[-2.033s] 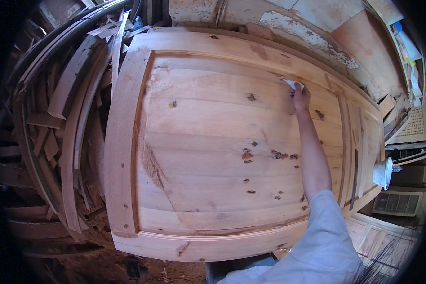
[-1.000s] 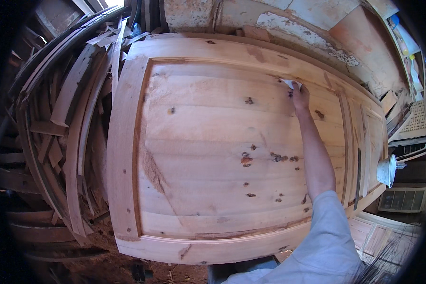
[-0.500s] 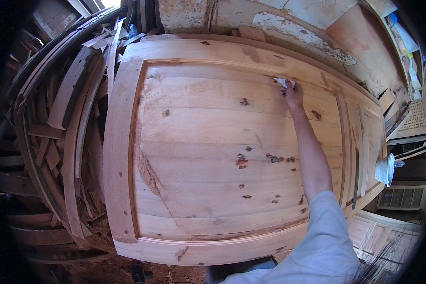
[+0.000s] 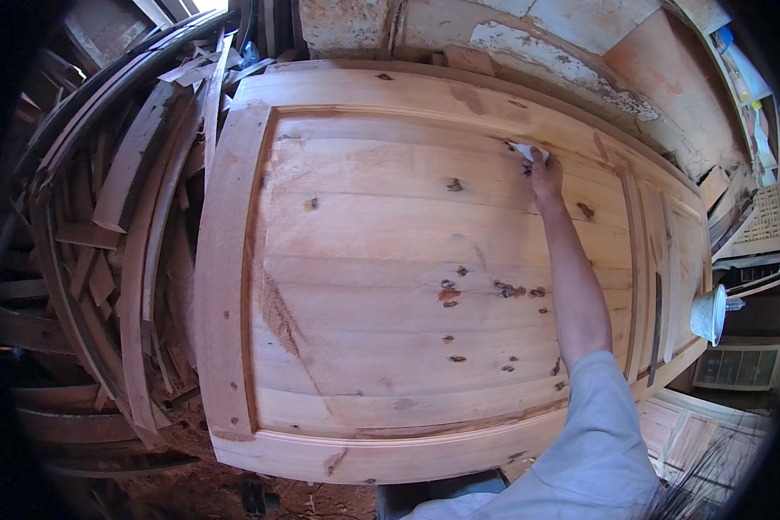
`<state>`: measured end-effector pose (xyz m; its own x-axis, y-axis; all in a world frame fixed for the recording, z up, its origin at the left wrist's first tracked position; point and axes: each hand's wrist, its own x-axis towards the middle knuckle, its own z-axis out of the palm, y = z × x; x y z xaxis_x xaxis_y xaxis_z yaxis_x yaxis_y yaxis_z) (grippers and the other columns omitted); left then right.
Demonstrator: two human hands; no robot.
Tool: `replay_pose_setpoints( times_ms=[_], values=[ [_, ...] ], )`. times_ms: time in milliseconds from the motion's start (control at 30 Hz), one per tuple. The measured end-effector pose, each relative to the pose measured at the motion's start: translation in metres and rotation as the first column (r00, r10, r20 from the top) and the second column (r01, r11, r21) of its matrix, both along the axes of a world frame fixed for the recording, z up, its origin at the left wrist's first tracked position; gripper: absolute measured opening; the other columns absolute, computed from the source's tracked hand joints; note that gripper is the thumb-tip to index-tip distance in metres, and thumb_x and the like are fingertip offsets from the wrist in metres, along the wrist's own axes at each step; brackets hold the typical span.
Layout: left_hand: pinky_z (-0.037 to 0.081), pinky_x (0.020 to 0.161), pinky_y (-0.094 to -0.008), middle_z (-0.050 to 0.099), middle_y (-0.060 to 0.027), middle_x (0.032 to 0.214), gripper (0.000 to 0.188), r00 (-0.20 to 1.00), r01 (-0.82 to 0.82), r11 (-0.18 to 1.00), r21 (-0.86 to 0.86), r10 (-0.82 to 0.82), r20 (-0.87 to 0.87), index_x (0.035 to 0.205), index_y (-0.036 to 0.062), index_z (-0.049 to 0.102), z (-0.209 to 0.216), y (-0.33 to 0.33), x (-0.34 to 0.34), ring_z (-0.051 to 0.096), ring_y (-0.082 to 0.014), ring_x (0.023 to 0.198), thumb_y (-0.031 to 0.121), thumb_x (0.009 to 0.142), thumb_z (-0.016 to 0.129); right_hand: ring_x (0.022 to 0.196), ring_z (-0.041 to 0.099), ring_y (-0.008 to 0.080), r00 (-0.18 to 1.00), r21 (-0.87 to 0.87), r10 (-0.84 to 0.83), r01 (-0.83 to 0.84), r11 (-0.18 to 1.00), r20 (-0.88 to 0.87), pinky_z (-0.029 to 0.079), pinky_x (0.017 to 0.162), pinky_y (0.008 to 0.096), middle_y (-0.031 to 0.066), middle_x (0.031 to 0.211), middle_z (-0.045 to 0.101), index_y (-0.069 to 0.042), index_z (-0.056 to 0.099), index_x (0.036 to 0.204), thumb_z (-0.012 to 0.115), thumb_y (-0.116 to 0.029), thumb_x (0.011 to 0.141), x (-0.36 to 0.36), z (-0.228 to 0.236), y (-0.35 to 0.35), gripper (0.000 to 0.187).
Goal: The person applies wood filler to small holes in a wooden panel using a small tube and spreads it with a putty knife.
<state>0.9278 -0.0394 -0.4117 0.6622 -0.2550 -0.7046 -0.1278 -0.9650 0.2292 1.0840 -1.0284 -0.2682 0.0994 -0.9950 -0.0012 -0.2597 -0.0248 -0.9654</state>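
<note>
My right hand [image 4: 545,175] reaches out over the far part of a large wooden panel door [image 4: 373,251] that lies flat. Its fingers are closed on a small white flat piece [image 4: 529,152], which looks pressed to the wood beside the far moulding. Whether the piece is folded paper or a thin blade, I cannot tell. Several dark knots mark the pale boards, and a streak of sawdust [image 4: 282,319] lies near the door's left frame. My left hand is out of the picture.
Scrap planks and offcuts [image 4: 134,156] are heaped along the left. A pale bucket [image 4: 708,314] stands at the door's right end, close to a dark thin strip [image 4: 655,325] lying on the door. A stained wall [image 4: 563,65] runs behind the far edge.
My right hand stays at about the same spot by the far moulding, still holding the white piece. The whole view has shifted slightly, so the door appears a little further right.
</note>
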Motion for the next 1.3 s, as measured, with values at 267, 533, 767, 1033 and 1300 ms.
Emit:
replay_pose_setpoints(
  times_ms=[267,533,767,1033,1300],
  values=[
    [0.041,0.095,-0.0561,0.053,-0.0198,0.131,0.081,0.998,-0.056,0.995,-0.078,0.055,-0.022,0.145,0.0158,0.036,0.023,-0.02,0.021,0.054,-0.0338,0.11,0.069,0.085,0.043,0.067,0.06,0.0147,0.955,0.137,-0.124,0.09,0.986,0.27,0.048,0.057,0.0287,0.0054,0.076,0.061,-0.002,0.059,0.102,0.059,-0.025,0.093,-0.02,0.008,0.011,0.024],
    [0.044,0.092,-0.0599,0.055,-0.0188,0.129,0.083,0.991,-0.127,0.962,-0.242,0.113,-0.071,0.146,0.0193,0.035,0.066,-0.058,0.054,0.057,-0.0338,0.106,0.074,0.083,0.042,0.066,0.059,0.0135,0.571,0.377,-0.195,-0.218,0.9,0.797,0.055,0.061,0.0224,0.0049,0.073,0.059,-0.006,0.058,0.091,0.059,-0.026,0.092,-0.137,0.063,0.126,0.02],
    [0.046,0.089,-0.0632,0.056,-0.0179,0.128,0.086,0.978,-0.206,0.761,-0.615,0.149,-0.144,0.147,0.0223,0.035,0.091,-0.05,0.068,0.059,-0.0337,0.103,0.077,0.082,0.041,0.061,0.055,0.0119,0.527,0.651,-0.525,-0.075,0.755,0.669,0.045,0.053,0.0268,0.0015,0.069,0.057,-0.009,0.057,0.087,0.058,-0.031,0.091,-0.22,0.154,0.278,0.022],
    [0.048,0.081,-0.0412,0.066,-0.0257,0.097,0.055,0.955,-0.288,0.868,-0.404,0.291,-0.057,0.12,-0.0028,0.057,0.148,-0.111,0.109,0.063,-0.0298,0.092,0.046,0.096,0.047,0.061,0.054,0.0118,0.372,0.572,-0.532,0.002,0.82,0.761,0.045,0.054,0.0253,0.0011,0.069,0.057,-0.009,0.058,0.09,0.058,-0.031,0.093,-0.308,0.218,0.352,0.022],
    [0.045,0.072,-0.0379,0.059,-0.0127,0.082,0.054,0.726,-0.673,0.487,-0.557,0.579,-0.371,0.099,-0.0009,0.056,0.135,-0.137,0.129,0.056,-0.0236,0.076,0.05,0.099,0.039,0.065,0.053,0.0129,0.243,0.491,-0.476,-0.002,0.871,0.845,0.047,0.058,0.0263,0.0018,0.074,0.054,-0.002,0.056,0.093,0.057,-0.028,0.094,-0.388,0.244,0.372,0.025]
  ],
)
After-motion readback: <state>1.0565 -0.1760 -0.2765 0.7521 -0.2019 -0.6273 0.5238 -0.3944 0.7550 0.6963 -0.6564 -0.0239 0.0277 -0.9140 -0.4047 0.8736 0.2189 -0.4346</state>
